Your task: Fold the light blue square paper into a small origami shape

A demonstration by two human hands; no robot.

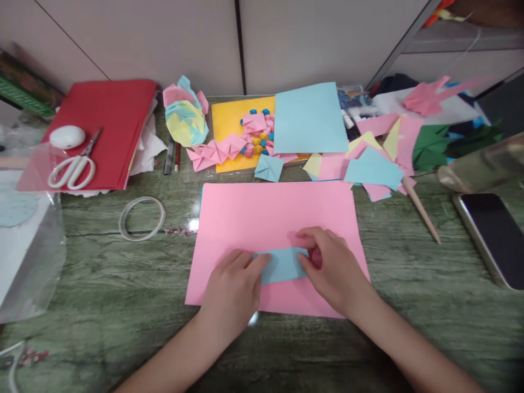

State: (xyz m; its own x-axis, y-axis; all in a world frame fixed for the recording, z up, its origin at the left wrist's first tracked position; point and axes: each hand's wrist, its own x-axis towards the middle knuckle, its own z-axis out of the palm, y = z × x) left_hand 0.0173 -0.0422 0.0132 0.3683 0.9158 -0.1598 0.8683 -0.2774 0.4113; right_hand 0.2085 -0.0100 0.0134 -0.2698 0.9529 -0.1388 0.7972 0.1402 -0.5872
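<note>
A light-blue folded piece of paper (283,265) lies on a pink sheet (270,210), both in front of me. My left hand (234,284) covers its left end, thumb on top and the other fingers curled, so that end is partly hidden. At the right end, my right hand (333,270) curves inward in a pinching shape. Its thumb touches the paper's edge, while the index finger arches above. Beyond the sheet sits a small folded blue square (269,167), beside a chain of pink folded pieces (216,152).
White-handled scissors (76,166) rest on red paper (110,120) at left, near a tape roll (142,218). Behind stand a blue sheet (310,121) and a crumpled paper ball (186,115). Paper scraps (374,169), a wooden stick (423,213) and a phone (493,234) lie right.
</note>
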